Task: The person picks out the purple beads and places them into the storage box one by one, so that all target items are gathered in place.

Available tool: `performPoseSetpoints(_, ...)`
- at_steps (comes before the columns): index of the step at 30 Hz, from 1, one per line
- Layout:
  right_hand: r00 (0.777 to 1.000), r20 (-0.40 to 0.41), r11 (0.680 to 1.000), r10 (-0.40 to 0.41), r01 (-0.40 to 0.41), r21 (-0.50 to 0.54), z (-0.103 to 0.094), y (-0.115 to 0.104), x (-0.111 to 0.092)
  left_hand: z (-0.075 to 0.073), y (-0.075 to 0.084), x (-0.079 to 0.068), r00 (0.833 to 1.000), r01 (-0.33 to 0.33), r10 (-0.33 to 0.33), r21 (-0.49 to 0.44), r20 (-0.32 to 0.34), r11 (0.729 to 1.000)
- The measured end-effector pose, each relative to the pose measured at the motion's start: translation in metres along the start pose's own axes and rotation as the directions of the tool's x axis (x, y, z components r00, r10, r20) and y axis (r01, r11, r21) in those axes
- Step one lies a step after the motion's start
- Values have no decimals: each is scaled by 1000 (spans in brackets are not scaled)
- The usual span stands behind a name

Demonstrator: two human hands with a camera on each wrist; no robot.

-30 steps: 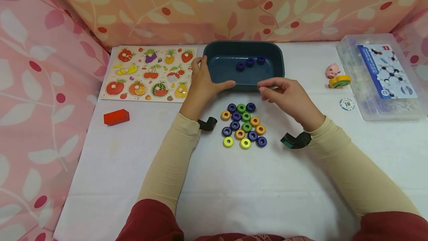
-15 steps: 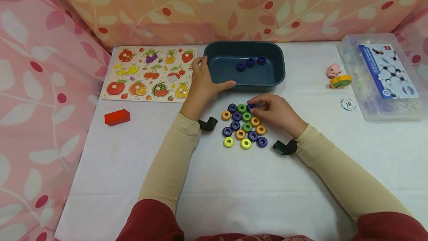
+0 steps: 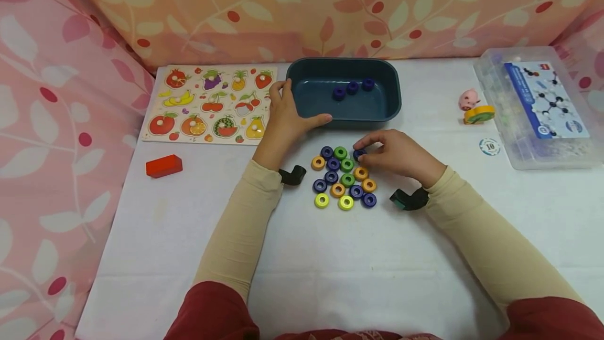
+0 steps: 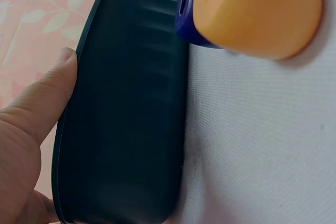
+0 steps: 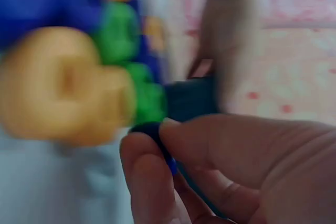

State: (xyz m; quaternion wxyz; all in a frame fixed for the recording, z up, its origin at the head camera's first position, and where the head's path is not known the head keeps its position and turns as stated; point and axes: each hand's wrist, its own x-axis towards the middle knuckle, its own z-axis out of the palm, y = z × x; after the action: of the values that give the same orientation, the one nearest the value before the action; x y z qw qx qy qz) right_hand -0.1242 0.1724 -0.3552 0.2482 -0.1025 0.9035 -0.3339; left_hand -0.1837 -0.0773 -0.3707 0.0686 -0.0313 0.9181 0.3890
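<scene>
My left hand (image 3: 289, 120) holds the near-left corner of a dark teal tray (image 3: 390, 114), its thumb along the front rim and its fingers at the left side. Three dark blue rings (image 3: 352, 87) lie inside the tray. My right hand (image 3: 397, 155) pinches another dark blue ring (image 3: 359, 155) between thumb and fingers at the top right of a group of loose rings. In the right wrist view that blue ring (image 5: 152, 130) shows between the fingertips. The group holds several blue, green (image 3: 347, 179), orange (image 3: 337, 190) and yellow rings (image 3: 346, 203) on the white cloth.
A fruit puzzle board (image 3: 207, 104) lies left of the tray, with a red block (image 3: 164, 166) in front of it. On the right are a pink pig figure (image 3: 468, 99), a yellow-green toy (image 3: 479, 115), a round token (image 3: 489, 147) and a clear plastic case (image 3: 514, 156).
My right hand has come from the tray's front rim down to the rings and taken hold of a blue one, shifting it slightly right. The left hand stays on the tray.
</scene>
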Motion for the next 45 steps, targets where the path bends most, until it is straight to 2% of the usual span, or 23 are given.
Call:
performPoseSetpoints(2,1000,3,1000,8,-8,30,-11,-10,-2,0,-1,1,1000,-5,5,1,0,1000)
performPoseSetpoints(5,999,-35,995,24,-21,98,-27,-27,1,-1,-2,1,1000,-12,12,4,-2,1000)
performPoseSetpoints(9,997,-75,964,32,-11,264,-40,-42,25,-2,-2,2,1000,-11,11,11,-10,1000)
performPoseSetpoints(12,997,-65,921,36,-8,390,-41,-45,51,-1,-1,2,1000,-7,7,12,-10,1000)
performPoseSetpoints(18,998,-35,870,59,-35,492,-40,-48,92,1,1,2,1000,-6,6,10,2,1000)
performPoseSetpoints(21,996,-24,836,81,-55,545,-41,-49,107,2,1,2,1000,-8,8,14,-1,1000)
performPoseSetpoints(25,993,-31,826,110,-74,559,-41,-45,114,3,1,2,1000,-4,4,21,2,1000)
performPoseSetpoints(29,991,-64,834,120,-66,548,-42,-42,108,0,0,1,1000,-3,3,22,-3,1000)
performPoseSetpoints(33,993,-87,842,76,-17,539,-44,-41,91,-1,0,1,1000,7,-7,20,-14,1000)
performPoseSetpoints(38,996,-78,876,50,-6,482,-41,-34,59,0,-1,1,1000,2,-2,15,-8,1000)
performPoseSetpoints(45,998,-23,929,61,-48,366,-24,-17,11,0,0,2,1000,2,-1,15,-11,1000)
